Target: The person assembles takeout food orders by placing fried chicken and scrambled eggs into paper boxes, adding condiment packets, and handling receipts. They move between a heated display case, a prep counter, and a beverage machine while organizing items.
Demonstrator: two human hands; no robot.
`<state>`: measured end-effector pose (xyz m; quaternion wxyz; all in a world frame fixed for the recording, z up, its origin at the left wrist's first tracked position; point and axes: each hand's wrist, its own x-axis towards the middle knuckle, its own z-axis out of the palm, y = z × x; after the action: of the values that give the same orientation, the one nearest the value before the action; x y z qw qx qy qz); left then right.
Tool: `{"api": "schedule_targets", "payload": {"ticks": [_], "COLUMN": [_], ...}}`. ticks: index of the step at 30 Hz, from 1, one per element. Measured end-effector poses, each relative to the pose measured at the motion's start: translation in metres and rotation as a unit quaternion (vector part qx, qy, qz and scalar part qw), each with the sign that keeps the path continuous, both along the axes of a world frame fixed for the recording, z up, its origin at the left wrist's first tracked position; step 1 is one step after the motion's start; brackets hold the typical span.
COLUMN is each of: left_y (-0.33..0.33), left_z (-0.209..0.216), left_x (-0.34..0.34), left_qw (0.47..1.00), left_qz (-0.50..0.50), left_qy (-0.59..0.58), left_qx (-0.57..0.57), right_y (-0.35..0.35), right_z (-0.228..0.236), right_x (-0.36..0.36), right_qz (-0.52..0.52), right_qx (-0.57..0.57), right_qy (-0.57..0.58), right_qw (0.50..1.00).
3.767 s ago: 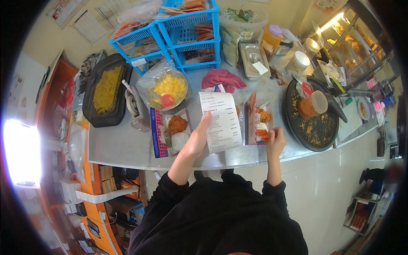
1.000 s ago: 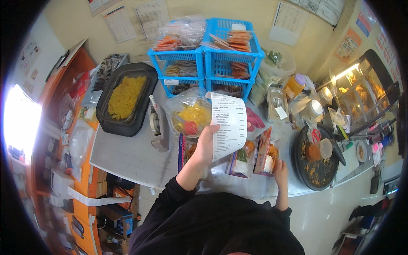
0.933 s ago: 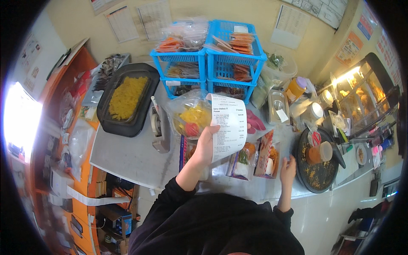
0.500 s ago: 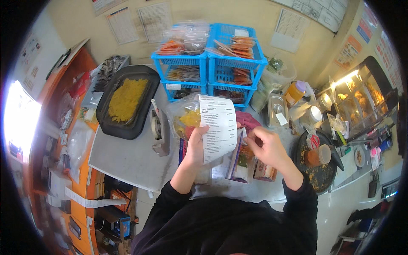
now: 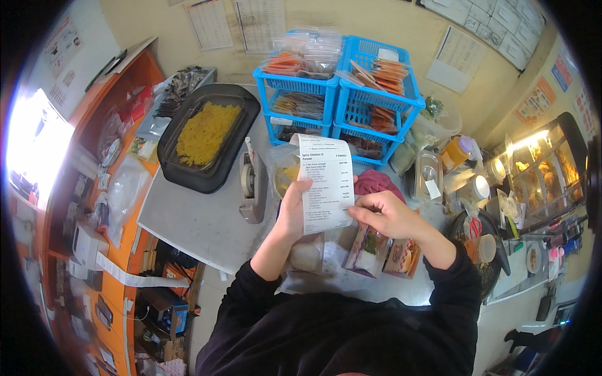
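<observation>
A long white printed receipt (image 5: 327, 188) is held up over the counter in front of me. My left hand (image 5: 292, 210) grips its left edge, with the thumb lying on the printed face. At the lower right edge, my right hand (image 5: 381, 215) pinches the paper between thumb and bent fingers. Below my right hand stand two small food boxes: one (image 5: 370, 252) with white and green contents, the other (image 5: 401, 255) with a patterned side. A clear bag with yellow food (image 5: 287, 172) shows partly behind the receipt. Under it, a wrapped pale bundle (image 5: 306, 255) lies near the counter's front edge.
Blue stacked baskets (image 5: 376, 103) of packets stand against the wall. On the left are a black tray of yellow rice (image 5: 207, 131) and a tape dispenser (image 5: 252, 188). A crumpled maroon cloth (image 5: 378, 182), lidded jars (image 5: 456, 150) and a lit glass food cabinet (image 5: 542, 166) stand rightward.
My right hand has come in to the receipt's lower right edge, where it was apart before. The receipt now hangs flatter, and the view has shifted left.
</observation>
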<state>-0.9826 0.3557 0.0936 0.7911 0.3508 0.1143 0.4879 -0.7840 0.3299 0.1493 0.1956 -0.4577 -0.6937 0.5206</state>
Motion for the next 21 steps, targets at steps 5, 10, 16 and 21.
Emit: {"api": "schedule_targets", "payload": {"ticks": [5,10,16,21], "left_y": [0.009,0.031,0.042,0.067], "left_z": [0.001,0.003,-0.002,-0.010], "left_x": [-0.014,-0.011,-0.023,-0.015], "left_qw": [0.999,0.999,0.994,0.997], "left_qz": [0.027,0.013,0.085,0.063], "left_qy": [-0.002,0.000,0.002,-0.002], "left_qx": [-0.046,-0.046,-0.066,-0.050], "right_y": [0.086,0.242,0.314,0.315], "right_z": [0.000,-0.046,-0.116,-0.148], "right_x": [0.083,0.290,0.276,0.385], "right_qz": [-0.209,-0.443,-0.132,-0.207], "right_qx": [0.233,0.356,0.097,0.162], "right_qy": [0.026,-0.290,-0.462,-0.349], "right_qw": [0.949,0.770,0.872,0.899]}}
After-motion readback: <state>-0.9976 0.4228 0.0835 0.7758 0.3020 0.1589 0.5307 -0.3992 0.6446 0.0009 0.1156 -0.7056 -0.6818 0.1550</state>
